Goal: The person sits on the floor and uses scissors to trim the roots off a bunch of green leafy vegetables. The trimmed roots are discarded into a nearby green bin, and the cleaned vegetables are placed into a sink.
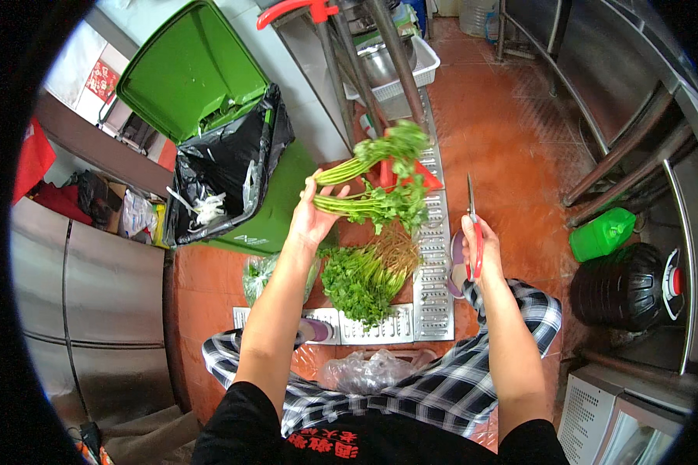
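Note:
My left hand (pixel 316 213) is raised beside the bin, closed on the stem ends of some cilantro (pixel 364 208). The stalks fan out to the right in two clumps, and the upper leaves are blurred by motion. Lower down lies a pile of cilantro (pixel 357 284), its leaves toward me and its brown stringy roots at the far right. Over to the right, my right hand (pixel 481 246) grips scissors (pixel 477 252) by their red handles, blades pointing away from me. The scissors are apart from the cilantro.
A green bin (pixel 275 198) with a black liner stands open at the left, pale scraps inside. Perforated metal drain covers (pixel 434 298) cross the red tile floor. Near my legs lie clear plastic bags (pixel 372 370). A dark jug (pixel 624 287) and green container (pixel 603 234) stand right.

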Action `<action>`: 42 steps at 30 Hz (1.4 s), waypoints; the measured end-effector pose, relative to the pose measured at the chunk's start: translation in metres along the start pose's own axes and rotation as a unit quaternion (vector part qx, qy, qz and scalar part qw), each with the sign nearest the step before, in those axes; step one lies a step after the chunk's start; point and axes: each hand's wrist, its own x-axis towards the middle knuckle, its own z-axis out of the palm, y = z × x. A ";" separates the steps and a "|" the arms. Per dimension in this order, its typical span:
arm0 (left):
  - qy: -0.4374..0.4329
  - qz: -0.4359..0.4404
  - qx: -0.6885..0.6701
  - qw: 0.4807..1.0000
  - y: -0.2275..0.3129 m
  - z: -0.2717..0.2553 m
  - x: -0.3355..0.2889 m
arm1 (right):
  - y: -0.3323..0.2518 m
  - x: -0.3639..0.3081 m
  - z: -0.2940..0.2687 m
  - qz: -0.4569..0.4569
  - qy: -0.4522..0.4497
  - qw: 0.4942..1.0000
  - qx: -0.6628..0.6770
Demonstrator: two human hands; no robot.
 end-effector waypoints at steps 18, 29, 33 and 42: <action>-0.093 0.066 -0.174 0.978 0.019 0.230 -0.022 | 0.016 0.011 -0.013 -0.087 0.066 0.990 -0.093; -0.507 -0.013 0.261 0.822 -0.147 0.577 -0.112 | 0.077 0.076 -0.038 -0.125 0.104 0.983 -0.083; -0.367 0.113 0.371 0.845 -0.122 0.419 -0.030 | 0.038 0.041 -0.036 -0.171 0.130 0.975 -0.062; 0.200 -0.067 0.458 0.864 -0.085 -0.088 0.037 | -0.040 -0.001 -0.043 -0.037 0.060 0.978 0.197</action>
